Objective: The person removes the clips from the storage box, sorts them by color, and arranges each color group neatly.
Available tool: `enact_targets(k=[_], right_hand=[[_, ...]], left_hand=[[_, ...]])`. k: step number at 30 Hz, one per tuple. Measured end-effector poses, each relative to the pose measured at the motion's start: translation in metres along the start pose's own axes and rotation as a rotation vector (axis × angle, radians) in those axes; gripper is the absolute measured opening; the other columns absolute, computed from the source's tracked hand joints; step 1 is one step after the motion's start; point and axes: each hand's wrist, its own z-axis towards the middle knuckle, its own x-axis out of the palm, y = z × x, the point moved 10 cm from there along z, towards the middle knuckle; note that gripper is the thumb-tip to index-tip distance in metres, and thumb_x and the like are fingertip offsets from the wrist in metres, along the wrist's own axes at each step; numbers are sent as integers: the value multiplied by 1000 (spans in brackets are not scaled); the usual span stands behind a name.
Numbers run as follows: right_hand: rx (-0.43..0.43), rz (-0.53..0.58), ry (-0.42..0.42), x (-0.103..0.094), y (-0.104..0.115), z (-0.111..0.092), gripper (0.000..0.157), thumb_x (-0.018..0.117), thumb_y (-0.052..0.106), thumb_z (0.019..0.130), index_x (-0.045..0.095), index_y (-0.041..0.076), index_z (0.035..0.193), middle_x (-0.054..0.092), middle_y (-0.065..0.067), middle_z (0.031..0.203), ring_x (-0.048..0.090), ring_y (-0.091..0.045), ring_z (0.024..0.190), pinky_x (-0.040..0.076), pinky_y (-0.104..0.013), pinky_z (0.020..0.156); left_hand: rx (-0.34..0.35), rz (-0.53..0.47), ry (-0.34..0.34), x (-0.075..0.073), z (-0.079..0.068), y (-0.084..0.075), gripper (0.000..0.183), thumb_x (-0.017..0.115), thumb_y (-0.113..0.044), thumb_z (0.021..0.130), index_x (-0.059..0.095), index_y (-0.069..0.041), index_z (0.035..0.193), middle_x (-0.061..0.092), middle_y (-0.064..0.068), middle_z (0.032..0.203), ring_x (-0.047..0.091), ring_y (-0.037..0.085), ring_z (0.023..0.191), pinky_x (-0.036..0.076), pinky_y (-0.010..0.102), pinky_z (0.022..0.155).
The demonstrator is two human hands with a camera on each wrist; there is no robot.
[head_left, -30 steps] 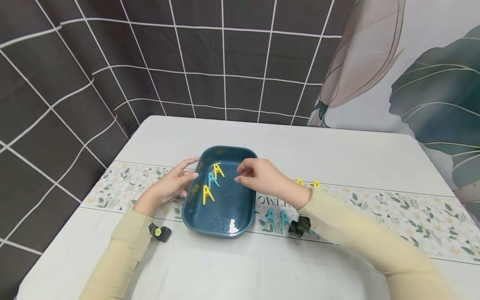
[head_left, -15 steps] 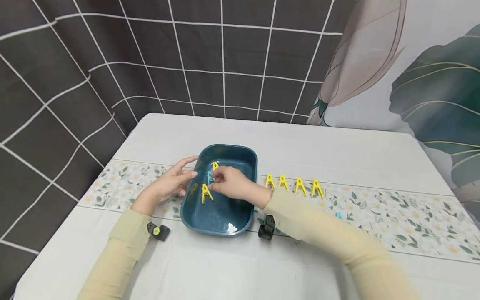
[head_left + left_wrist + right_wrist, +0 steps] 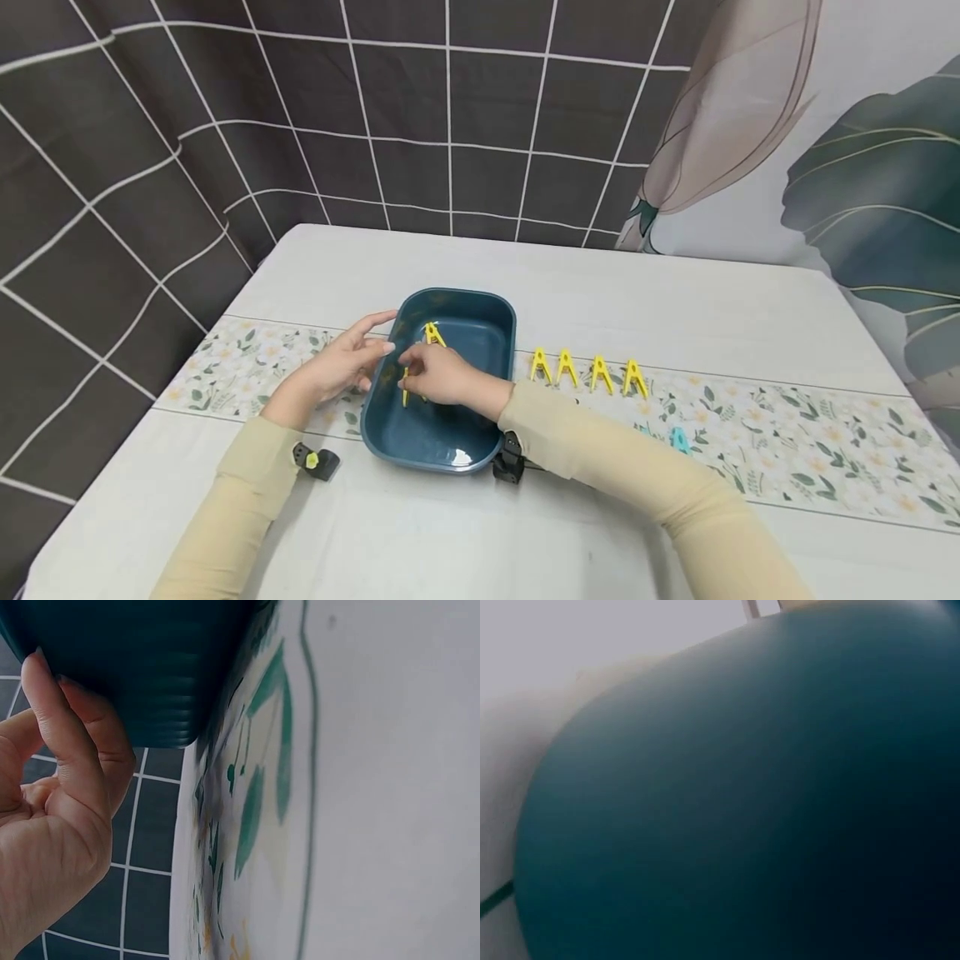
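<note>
A dark blue plastic basin point(image 3: 450, 437) stands on the table in the head view. My left hand point(image 3: 333, 362) rests against its left side, fingertips at the rim and outer wall; the left wrist view shows these fingers point(image 3: 67, 735) on the outside. Inside the basin, my right hand point(image 3: 442, 375) has thumb and index finger pinched at the top of the near yellow clothespin point(image 3: 406, 393). Another yellow clothespin point(image 3: 432, 333) lies farther back. The right hand covers the spot of a blue clothespin between them. The basin's wall point(image 3: 667, 810) fills most of the right wrist view.
Several yellow clothespins point(image 3: 600, 373) lie in a row right of the basin. A blue clothespin point(image 3: 678, 440) shows beyond the right sleeve point(image 3: 615, 442), which hides part of the table. A dark gridded curtain point(image 3: 487, 108) hangs behind the table.
My right hand has moved left and nearer across the basin, from its right side past the blue clothespin to the near yellow one. The left hand has stayed at the basin's side.
</note>
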Motion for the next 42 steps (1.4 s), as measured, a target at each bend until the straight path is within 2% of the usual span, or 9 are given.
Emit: enact_targets(k=[4,9,13,17,19,22,30,37,42], right_hand=[[13,-27,19,2,0,1,37,64,14,91,59,-1,124,67,-13,109,63,-18,91,53,-25,75],[20,-49,19,1,0,1,37,63,12,91,58,-3,124,66,-15,112,64,-22,100,55,-30,82],[28,-63,8,0,-1,2,36,64,10,90,58,-5,121,67,-15,104,65,-18,85,55,-24,72],[68,-18,14,0,-6,3,33,64,8,89,60,-7,117,68,-13,87,57,-11,63,46,-17,55],[89,26,24,2,-9,3,32,65,7,88,61,-7,116,68,-12,83,56,-9,59,45,-16,52],[112,86,46,6,-12,4,31,65,5,87,62,-8,115,69,-12,83,59,-11,60,49,-18,52],[129,205,163,21,-14,4,33,65,1,86,61,-10,116,67,-12,86,62,-13,69,57,-26,64],[130,266,285,40,-8,-5,19,64,1,86,67,-7,103,70,-14,82,62,-12,64,58,-25,61],[103,242,336,51,-2,-13,17,67,6,86,67,-5,100,66,-7,75,60,-10,61,56,-23,59]], left_hand=[[-1,-2,-3,-1,0,-1,62,49,-18,100,16,-19,153,54,4,107,45,4,58,48,18,46],[-9,-5,0,0,0,-2,62,49,-20,100,16,-20,153,58,4,105,55,6,65,48,19,46],[-13,2,-3,0,1,-2,61,49,-19,100,17,-22,153,59,3,102,56,6,66,48,19,46],[-16,-1,1,0,1,-2,62,49,-20,100,16,-21,153,59,4,101,56,6,66,48,19,46],[-17,-4,4,0,1,-2,63,49,-20,100,16,-21,153,60,5,102,58,7,68,49,19,46],[-20,-7,4,0,0,-2,62,49,-20,100,16,-21,153,61,6,105,60,9,71,49,19,46],[-19,-12,5,1,0,-1,61,48,-18,100,16,-21,152,61,2,100,60,7,71,48,18,46],[-1,-23,14,1,-1,-2,61,48,-18,100,16,-19,152,59,3,102,60,7,72,48,19,47],[5,-19,24,1,-2,-3,62,47,-18,101,14,-17,153,60,3,103,62,8,74,49,19,48]])
